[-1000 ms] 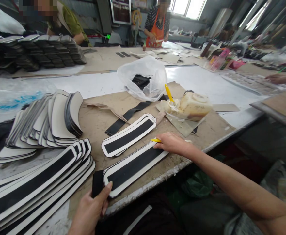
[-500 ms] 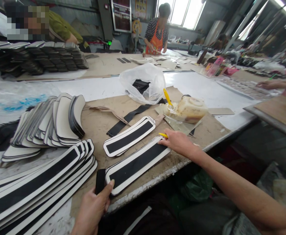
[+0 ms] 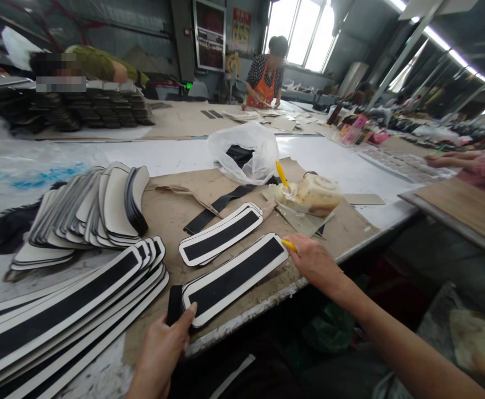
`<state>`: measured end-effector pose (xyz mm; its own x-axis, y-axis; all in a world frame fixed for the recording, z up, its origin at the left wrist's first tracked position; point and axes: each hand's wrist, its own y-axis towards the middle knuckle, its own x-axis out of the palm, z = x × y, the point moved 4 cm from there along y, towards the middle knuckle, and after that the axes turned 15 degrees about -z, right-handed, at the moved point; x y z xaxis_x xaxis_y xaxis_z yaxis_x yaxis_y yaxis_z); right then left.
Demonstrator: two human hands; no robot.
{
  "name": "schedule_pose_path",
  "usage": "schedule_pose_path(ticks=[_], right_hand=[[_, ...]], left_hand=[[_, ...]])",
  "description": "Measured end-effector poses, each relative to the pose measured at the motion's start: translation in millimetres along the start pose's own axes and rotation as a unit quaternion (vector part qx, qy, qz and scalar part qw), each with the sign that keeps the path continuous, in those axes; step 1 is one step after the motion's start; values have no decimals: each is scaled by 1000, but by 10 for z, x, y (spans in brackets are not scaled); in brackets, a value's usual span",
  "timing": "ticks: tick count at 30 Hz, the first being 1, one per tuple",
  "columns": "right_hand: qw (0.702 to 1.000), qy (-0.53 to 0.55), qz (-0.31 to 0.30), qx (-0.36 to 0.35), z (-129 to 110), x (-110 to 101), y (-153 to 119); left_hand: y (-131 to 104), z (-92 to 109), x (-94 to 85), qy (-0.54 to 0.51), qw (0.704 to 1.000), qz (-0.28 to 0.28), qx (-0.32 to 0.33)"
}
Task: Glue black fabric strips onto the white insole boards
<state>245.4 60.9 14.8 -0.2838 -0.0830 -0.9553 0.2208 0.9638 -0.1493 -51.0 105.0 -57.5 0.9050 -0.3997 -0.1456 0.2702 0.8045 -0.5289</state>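
My left hand (image 3: 161, 343) is closed at the near end of a curved white panel (image 3: 242, 288) with a black centre band. Its thumb presses on the panel's corner; the fingers below are partly hidden. Against that thumb, beside the panel's end, is a short black strip (image 3: 175, 302). At the panel's far end, my right hand (image 3: 315, 265) is wrapped round a yellow-handled tool (image 3: 289, 244), whose working end cannot be made out. More panel edges show under the top one. Just behind lies a smaller pair of banded panels (image 3: 221, 235).
Banded panels (image 3: 60, 310) and plain curved pieces (image 3: 115, 202) are piled at left. Behind are a tipped plastic container (image 3: 319, 194) with pale paste and a yellow stick (image 3: 282, 173), a clear bag (image 3: 263, 152) and a black strap (image 3: 221, 208). Co-workers (image 3: 263, 83) stand across the table.
My right hand has moved slightly right, off the panel's far corner, with the yellow-handled tool. My left hand stays at the near end. The whole view has shifted a little.
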Motion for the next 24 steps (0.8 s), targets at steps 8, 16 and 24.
schedule_pose_path(ticks=[8,16,24], right_hand=[[956,291,-41,24,72,-20,83],[869,490,-52,41,44,10,-65],[818,572,-55,11,-113,3,-111]], left_hand=[[-66,22,8,-90,995,-11,29],[-134,-65,-114,-164,982,61,70],[-341,51,-246,-235,967,6,99]])
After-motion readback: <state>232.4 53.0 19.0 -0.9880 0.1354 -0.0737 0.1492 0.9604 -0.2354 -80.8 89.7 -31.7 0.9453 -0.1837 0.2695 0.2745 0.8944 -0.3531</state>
